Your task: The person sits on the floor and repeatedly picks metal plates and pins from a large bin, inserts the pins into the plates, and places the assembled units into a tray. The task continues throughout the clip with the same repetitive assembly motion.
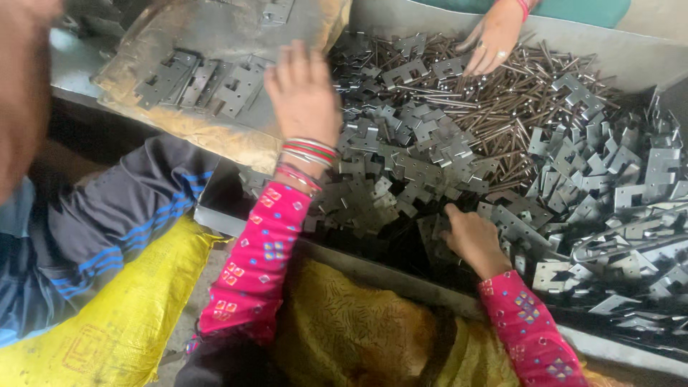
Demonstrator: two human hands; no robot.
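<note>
Across a grey metal tray (pixel 401 276) heaped with flat grey stamped-metal plates (pixel 430 165) and thin brown rods (pixel 494 100), the left hand (pixel 304 93) hovers open while the right hand (pixel 473 240) pinches plates, seemingly mid-sorting, calling for a clean lift.

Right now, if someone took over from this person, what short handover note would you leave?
Left hand: raised, fingers spread at the edge of the metal sheet, which holds a short row of plates; grip unclear.
Right hand: down in the pile of loose plates, fingers on one.
Thin rods lie mixed in.
A co-worker's hand is at the far side.
Most plates remain unsorted.
</note>
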